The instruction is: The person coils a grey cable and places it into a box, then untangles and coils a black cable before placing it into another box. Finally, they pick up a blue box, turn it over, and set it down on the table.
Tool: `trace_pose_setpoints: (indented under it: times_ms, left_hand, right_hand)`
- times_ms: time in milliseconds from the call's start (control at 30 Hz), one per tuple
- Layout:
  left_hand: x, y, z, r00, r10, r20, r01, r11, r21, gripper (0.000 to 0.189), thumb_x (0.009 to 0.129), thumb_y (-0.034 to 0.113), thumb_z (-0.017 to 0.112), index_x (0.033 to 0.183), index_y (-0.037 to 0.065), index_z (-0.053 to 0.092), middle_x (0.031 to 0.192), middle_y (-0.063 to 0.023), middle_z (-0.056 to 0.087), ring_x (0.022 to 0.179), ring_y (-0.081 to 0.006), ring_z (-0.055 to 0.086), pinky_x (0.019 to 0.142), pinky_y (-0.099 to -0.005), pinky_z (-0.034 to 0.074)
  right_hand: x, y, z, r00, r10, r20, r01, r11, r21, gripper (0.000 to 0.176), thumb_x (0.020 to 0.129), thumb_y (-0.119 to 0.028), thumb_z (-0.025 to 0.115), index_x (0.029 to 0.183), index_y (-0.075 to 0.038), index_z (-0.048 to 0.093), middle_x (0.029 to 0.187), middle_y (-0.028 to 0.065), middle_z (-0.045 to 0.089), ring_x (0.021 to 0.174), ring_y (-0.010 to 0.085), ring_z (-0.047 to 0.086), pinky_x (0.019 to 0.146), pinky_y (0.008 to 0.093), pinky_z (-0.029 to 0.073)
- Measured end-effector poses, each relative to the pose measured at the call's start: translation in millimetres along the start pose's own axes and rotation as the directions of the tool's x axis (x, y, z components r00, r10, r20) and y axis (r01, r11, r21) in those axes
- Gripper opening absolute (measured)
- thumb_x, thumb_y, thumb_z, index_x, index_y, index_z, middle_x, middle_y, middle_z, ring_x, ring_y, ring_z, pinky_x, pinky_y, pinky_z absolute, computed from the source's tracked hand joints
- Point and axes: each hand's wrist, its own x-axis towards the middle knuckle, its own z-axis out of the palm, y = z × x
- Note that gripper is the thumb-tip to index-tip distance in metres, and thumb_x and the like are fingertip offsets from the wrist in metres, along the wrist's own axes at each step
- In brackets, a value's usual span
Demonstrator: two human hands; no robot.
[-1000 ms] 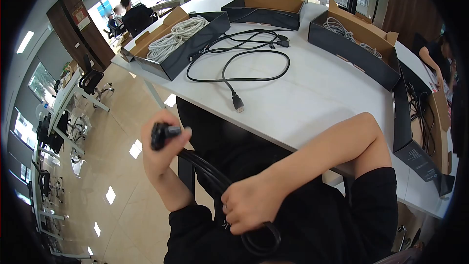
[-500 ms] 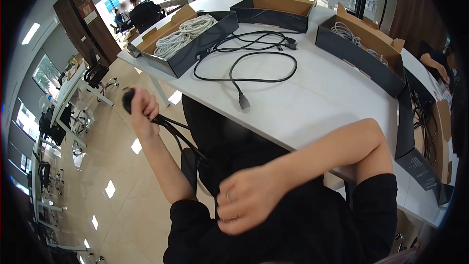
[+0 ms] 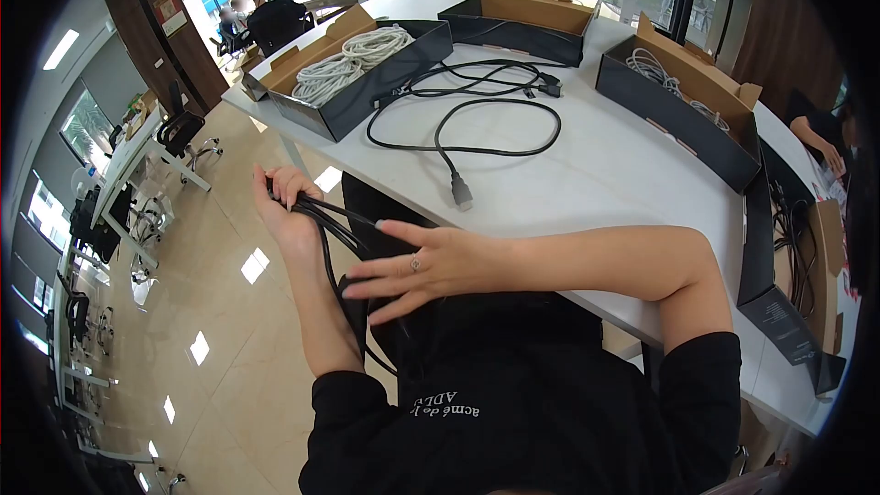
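Observation:
My left hand (image 3: 291, 200), raised off the table's left edge, has its fingers wrapped round several loops of black cable (image 3: 332, 231). The loops trail down toward my lap, and part of them is hidden behind my right hand (image 3: 423, 266). That hand has its fingers stretched out and spread, with the index fingertip right at the cable strands. On the white table (image 3: 587, 192) lies another black cable (image 3: 502, 153) in loose loops, with a plug (image 3: 460, 191) near the front edge.
A dark box (image 3: 367, 92) of bundled white cables stands at the table's left. Another dark box (image 3: 513, 37) is at the back. To the right are a box (image 3: 674, 128) with grey cables and one (image 3: 779, 316) with black cables. A person's arm (image 3: 819, 142) shows far right.
My right hand has moved up and forward from my chest to the held cable, and its fingers have spread. My left hand has shifted slightly right and turned, still gripping the cable.

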Motion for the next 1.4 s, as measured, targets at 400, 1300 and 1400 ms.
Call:
trace_pose_setpoints:
  times_ms: [400, 1300, 1400]
  left_hand:
    - [-10.2, -51.5, -20.1, 0.988, 0.145, -0.044, -0.126, 0.948, 0.293, 0.026, 0.086, 0.027, 0.055, 0.069, 0.01, 0.044, 0.052, 0.0049, 0.03, 0.042, -0.0045, 0.027, 0.035, -0.0175, 0.023]
    - [47.5, -21.8, -74.6, 0.979, -0.074, -0.192, 0.133, 0.94, 0.313, 0.024, 0.085, 0.024, 0.055, 0.069, 0.007, 0.047, 0.05, 0.0045, 0.032, 0.039, -0.0047, 0.028, 0.032, -0.0181, 0.023]
    - [50.9, -22.1, -71.4, 0.979, -0.088, -0.185, 0.148, 0.928, 0.342, 0.023, 0.086, 0.023, 0.054, 0.071, 0.007, 0.046, 0.05, 0.0043, 0.033, 0.039, -0.0047, 0.028, 0.032, -0.0182, 0.023]
  right_hand:
    - [1.8, -1.2, -2.0, 0.917, -0.05, -0.397, 0.068, 0.997, 0.032, 0.052, 0.08, -0.016, 0.048, 0.128, -0.023, 0.031, 0.124, 0.006, 0.044, 0.119, 0.0188, 0.04, 0.099, 0.0494, 0.026]
    - [1.2, 6.7, 1.5, 0.897, 0.422, -0.13, -0.081, 0.446, 0.891, 0.02, 0.07, -0.019, 0.062, 0.068, -0.005, 0.047, 0.061, 0.0067, 0.046, 0.065, 0.0257, 0.051, 0.074, 0.0345, 0.039]
    - [-2.5, 15.1, -7.9, 0.82, 0.55, 0.16, -0.263, 0.113, 0.958, 0.021, 0.069, -0.02, 0.063, 0.064, -0.005, 0.048, 0.062, 0.0063, 0.047, 0.065, 0.0249, 0.05, 0.076, 0.0363, 0.039]
